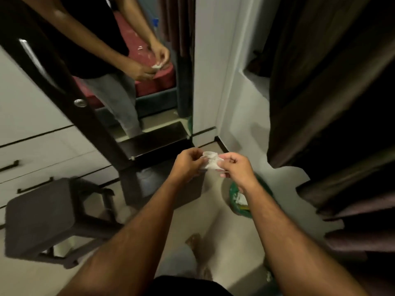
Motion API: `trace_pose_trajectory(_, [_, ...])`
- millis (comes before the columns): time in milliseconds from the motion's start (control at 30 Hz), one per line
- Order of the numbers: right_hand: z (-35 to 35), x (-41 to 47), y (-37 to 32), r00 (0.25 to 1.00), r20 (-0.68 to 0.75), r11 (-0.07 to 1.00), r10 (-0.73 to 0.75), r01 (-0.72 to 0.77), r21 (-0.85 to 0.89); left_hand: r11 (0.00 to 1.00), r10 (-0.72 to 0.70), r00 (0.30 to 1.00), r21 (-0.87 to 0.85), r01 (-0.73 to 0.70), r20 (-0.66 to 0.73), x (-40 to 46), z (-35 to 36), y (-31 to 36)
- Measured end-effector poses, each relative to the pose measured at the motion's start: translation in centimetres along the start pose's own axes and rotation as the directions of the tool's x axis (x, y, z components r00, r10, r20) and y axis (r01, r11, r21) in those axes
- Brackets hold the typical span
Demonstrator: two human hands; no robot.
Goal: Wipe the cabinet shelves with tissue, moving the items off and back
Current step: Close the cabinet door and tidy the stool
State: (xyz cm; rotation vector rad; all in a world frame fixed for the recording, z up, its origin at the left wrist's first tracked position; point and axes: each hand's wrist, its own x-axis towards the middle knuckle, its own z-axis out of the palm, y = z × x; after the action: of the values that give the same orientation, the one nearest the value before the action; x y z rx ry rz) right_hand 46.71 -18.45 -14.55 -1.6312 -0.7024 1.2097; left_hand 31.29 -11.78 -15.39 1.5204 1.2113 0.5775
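A crumpled white tissue (211, 160) hangs between both hands at the middle of the view. My left hand (188, 162) pinches its left edge, and my right hand (236, 167) pinches its right edge. Just beyond the hands stands the dark cabinet's low shelf (154, 142), bare on top, under a tall mirror (128, 67). The mirror reflects my arms and the tissue.
A dark plastic stool (44, 216) stands on the floor at the left. A green bin (241, 201) holding white scraps sits on the floor below my right wrist. White drawers (32, 150) fill the left wall; dark curtains (331, 103) hang at the right.
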Motion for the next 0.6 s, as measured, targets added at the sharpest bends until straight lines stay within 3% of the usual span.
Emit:
trace_pose_trajectory(200, [-3.9,3.4,4.6,0.977,-0.140,0.987,0.160,-0.159,0.019,0.991,-0.129,0.979,-0.005,0.132,0.157,4.4,5.6,-4.0])
trace_pose_trajectory(400, [-7.0,6.3,9.6,0.926,-0.242,0.957,0.289,-0.284,0.056,0.983,-0.184,0.941,0.051,0.176,0.285,7.3,10.4,-7.2])
trace_pose_trajectory(600, [-10.1,8.1,14.3,0.903,-0.254,0.937,0.347,-0.345,0.056,0.971,-0.230,0.914,0.141,0.193,0.334,9.2,15.0,-9.6])
